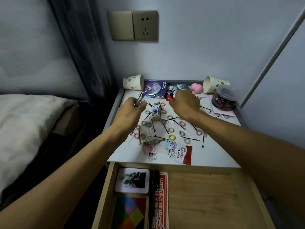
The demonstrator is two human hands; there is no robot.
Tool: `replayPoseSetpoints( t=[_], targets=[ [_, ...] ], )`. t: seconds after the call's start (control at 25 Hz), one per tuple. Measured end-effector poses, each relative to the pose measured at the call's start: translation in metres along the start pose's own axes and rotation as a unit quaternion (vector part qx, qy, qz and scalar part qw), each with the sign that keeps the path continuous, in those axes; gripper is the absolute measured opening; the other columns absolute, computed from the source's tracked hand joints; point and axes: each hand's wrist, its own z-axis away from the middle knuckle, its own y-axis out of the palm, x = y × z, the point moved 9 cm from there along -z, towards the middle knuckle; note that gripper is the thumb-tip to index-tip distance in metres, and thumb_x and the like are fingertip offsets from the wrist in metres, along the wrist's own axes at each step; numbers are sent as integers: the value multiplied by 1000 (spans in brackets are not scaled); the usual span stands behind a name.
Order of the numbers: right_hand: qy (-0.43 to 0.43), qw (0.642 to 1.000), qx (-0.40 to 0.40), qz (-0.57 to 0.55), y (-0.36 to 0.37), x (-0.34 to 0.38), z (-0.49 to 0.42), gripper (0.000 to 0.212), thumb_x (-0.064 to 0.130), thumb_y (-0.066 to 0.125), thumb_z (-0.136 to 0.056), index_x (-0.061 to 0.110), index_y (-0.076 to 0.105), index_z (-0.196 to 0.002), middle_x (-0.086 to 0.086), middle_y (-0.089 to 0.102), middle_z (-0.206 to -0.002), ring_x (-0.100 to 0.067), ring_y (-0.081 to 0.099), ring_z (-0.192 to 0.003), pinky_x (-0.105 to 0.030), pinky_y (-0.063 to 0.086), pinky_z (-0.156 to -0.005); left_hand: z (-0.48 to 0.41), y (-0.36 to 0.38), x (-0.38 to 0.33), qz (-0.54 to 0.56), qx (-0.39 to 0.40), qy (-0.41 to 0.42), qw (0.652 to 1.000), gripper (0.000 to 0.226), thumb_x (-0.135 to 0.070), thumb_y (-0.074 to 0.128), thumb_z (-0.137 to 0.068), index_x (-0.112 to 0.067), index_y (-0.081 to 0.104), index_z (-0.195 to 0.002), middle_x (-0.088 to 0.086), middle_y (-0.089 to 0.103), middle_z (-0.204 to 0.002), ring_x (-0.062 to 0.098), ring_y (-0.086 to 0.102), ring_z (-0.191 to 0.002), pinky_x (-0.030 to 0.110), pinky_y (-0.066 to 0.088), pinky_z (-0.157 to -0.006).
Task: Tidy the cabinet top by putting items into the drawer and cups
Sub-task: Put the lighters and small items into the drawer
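Observation:
The cabinet top [219, 151] is strewn with several small hair ties [172, 137], black hairpins [190, 138] and two acrylic keychain figures [170, 147]. My left hand [132, 111] grips a clear pen [140, 99] near the back left. A small red item [170, 97] beside a figure card is pinched by my right hand [184, 103]. Two paper cups lie on their sides at the back, one left [132, 81] and one right [214, 85]. Below, the wooden drawer [206, 195] stands open.
Inside the drawer lie a photo tin [132, 180], a coloured tangram [130, 212], a black pen [155, 180] and a red packet [162, 204]. A clear jar [224, 98] and pink sponge [197, 88] sit back right. A bed [24, 121] lies left.

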Motion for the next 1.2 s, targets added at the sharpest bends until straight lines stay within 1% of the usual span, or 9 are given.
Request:
replayPoseSetpoints(
  t=[0.2,0.36,0.48,0.6,0.68,0.84,0.96,1.12,1.2],
  targets=[
    [22,955,51,-293,-37,-8,93,34,38,68,-86,15,63,-111,-3,72,-90,-20,64,-64,-33,50,-56,72,6,-9,233,60,-60,969,21,-19,51,-101,-5,65,-98,3,48,-69,15,44,-61,28,36,-60],
    [51,895,115,-427,-36,-20,181,46,41,72,-83,17,62,-122,0,71,-110,-10,66,-91,-30,49,-77,131,30,3,310,89,-100,941,14,-22,61,-95,-9,60,-88,-2,44,-65,14,39,-61,27,34,-58],
    [34,890,106,-443,-31,-14,219,21,33,72,-85,21,68,-102,9,72,-90,0,67,-79,-23,51,-70,160,46,10,306,109,-109,939,22,-34,68,-89,-14,61,-89,-5,42,-62,11,39,-59,24,35,-57],
    [6,906,72,-417,-24,-6,224,15,31,72,-85,22,66,-96,11,70,-85,2,64,-76,-15,48,-64,162,51,9,301,102,-97,943,19,-30,67,-91,-12,64,-85,-8,43,-52,8,37,-49,16,31,-44],
    [-2,909,64,-412,-22,-3,218,14,33,68,-87,23,66,-97,13,70,-85,5,63,-77,-10,45,-62,153,48,11,298,91,-95,945,19,-29,67,-91,-12,65,-83,-7,43,-52,13,37,-53,19,32,-47],
    [76,846,123,-513,-7,-10,208,24,42,51,-96,25,66,-105,17,66,-82,3,60,-74,-15,45,-66,136,39,16,295,79,-98,947,25,-34,66,-91,-10,69,-94,-3,55,-65,11,42,-61,27,38,-58],
    [172,775,133,-593,7,-24,206,24,37,47,-100,24,65,-108,3,67,-94,-10,58,-82,-27,44,-71,137,43,21,301,99,-125,940,32,-36,64,-92,-5,71,-99,-3,71,-75,11,46,-60,28,41,-63],
    [180,779,106,-592,4,-30,206,26,33,46,-101,21,69,-104,1,73,-99,-11,68,-91,-28,51,-79,148,53,17,314,129,-152,928,29,-33,61,-94,-5,66,-101,-2,69,-68,7,51,-50,17,41,-48],
    [175,771,96,-605,-2,-32,206,27,30,45,-102,20,70,-100,0,75,-96,-12,71,-88,-27,55,-80,150,51,17,337,101,-163,922,27,-30,60,-94,-5,67,-98,-3,70,-66,8,60,-55,24,47,-61]
  ],
)
